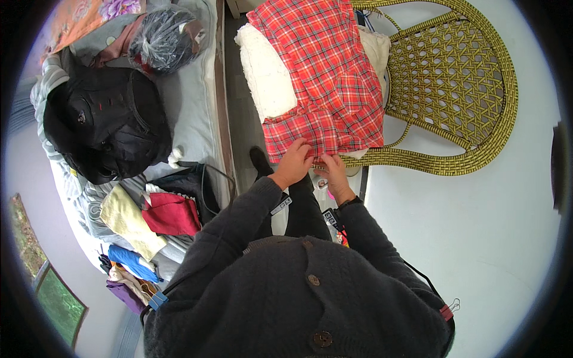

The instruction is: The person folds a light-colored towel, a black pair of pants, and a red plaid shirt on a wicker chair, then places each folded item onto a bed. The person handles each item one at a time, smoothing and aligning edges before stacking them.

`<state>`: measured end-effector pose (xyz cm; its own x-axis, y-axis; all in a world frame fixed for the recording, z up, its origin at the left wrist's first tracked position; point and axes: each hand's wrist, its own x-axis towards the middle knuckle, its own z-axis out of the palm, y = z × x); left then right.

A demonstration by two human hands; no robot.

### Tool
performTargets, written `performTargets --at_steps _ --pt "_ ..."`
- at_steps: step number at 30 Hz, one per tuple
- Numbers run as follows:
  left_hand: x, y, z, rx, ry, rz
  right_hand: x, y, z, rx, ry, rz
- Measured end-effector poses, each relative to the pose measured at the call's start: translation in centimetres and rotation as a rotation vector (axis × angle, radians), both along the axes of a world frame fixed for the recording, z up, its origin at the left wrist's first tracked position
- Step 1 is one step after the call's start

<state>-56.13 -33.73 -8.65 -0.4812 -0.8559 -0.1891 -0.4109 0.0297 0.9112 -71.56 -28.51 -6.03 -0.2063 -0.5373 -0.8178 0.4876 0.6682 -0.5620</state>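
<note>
A red plaid shirt [329, 76] with a chest pocket lies spread over a white, fluffy pad [268, 71] on the seat of a woven wicker chair [447, 85]. The pad shows on the shirt's left side. At the shirt's near edge, the fingers of my left hand [293, 164] are bent onto the folded cloth and hold it. Just beside it, my right hand [335, 176] has its fingertips on the same edge, by the chair's rim. The exact pinch of the right fingertips is partly hidden.
On the left stands a bed [192, 98] bearing a black backpack [107, 121] and a plastic-wrapped bundle [165, 40]. Folded yellow cloth [130, 219], red cloth [172, 215] and blue cloth [132, 262] lie nearer me. A white wall [452, 250] bounds the right side.
</note>
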Motion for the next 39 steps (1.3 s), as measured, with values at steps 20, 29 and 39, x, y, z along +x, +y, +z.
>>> performTargets --at_steps 20,29,39 --pt "9.9 -1.4 -5.8 1.2 0.726 0.663 -1.8 -6.2 1.6 -0.248 1.314 0.599" --pt "8.7 -1.1 -5.7 1.075 0.678 0.738 -2.1 -10.1 -1.0 -0.464 0.997 0.887" --pt "9.9 -0.5 -3.4 1.193 0.762 0.611 -2.3 -9.8 -0.2 -0.36 1.427 0.763"
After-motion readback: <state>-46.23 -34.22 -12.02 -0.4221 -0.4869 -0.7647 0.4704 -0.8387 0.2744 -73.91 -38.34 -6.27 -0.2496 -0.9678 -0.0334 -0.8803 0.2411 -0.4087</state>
